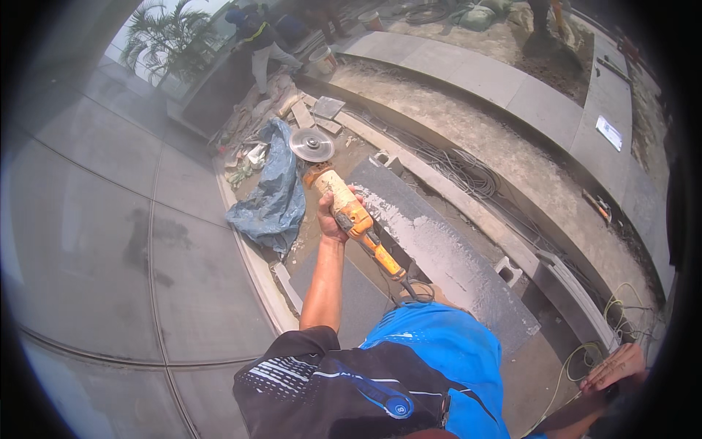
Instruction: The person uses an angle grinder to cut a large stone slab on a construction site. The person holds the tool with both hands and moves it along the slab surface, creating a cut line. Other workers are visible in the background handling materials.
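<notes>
My left hand (330, 219) is wrapped round the body of a dusty orange angle grinder (356, 217), held up in front of me. Its round metal cutting disc (312, 145) points away from me, and the dark power cord trails from the near end. Below the tool lies a dark grey stone slab (504, 311), partly coated in white dust. Far off to the lower right, my right hand (616, 367) has its fingers stretched out, close to a thin yellow-green cord (567, 366). Whether it touches the cord, I cannot tell.
A crumpled blue tarp (274, 194) lies left of the slab, beside a glossy grey panelled wall (88, 219). Concrete blocks (507, 271), coiled cables (468, 175) and a stepped stone ledge (468, 69) are on the right. A person (259, 40) bends over at the back.
</notes>
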Demonstrator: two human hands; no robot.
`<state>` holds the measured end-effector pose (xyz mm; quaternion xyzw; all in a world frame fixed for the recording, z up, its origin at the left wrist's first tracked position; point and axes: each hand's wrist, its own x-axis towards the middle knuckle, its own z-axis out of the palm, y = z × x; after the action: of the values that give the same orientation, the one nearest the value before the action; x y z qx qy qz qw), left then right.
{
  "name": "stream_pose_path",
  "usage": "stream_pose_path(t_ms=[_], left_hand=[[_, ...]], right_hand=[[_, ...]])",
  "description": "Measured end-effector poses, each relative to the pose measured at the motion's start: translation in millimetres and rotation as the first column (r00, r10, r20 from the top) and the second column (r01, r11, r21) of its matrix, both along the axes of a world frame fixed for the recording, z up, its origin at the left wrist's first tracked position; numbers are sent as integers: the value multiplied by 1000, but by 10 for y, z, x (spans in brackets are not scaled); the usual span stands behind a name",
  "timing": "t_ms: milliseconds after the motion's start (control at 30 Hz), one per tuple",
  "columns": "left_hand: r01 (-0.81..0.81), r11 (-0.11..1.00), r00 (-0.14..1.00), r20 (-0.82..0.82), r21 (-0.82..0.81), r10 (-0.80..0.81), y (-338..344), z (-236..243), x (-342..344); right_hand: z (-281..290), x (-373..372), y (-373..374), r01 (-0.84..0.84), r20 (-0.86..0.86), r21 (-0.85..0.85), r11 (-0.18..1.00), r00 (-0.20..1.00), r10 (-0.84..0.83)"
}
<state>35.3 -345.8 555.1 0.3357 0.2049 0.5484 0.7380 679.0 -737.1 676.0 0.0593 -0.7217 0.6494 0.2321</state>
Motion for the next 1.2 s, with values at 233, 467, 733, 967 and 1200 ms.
stream_pose_path(t_ms=[233, 467, 733, 967, 1200], left_hand=[[-30, 999, 999, -29, 31, 31, -185, 143, -83], [41, 996, 989, -135, -80, -52, -84, 142, -299], [10, 999, 990, -141, -52, -17, -34, -185, -117], [-80, 992, 993, -99, -99, 70, -237, -290, 444], [-30, 992, 997, -72, -119, 22, -195, -714, 403]], right_hand=[[116, -130, 115, 393, 497, -239, 888, 835, -236], [231, -421, -12, 799, 884, -204, 566, 399, -244], [-645, -924, 255, 881, 846, -242, 407, 397, -355], [-708, -1512, 576, 996, 474, -4, 92, 83, -876], [620, -2717, 692, 675, -822, -219, 705, 261, -506]])
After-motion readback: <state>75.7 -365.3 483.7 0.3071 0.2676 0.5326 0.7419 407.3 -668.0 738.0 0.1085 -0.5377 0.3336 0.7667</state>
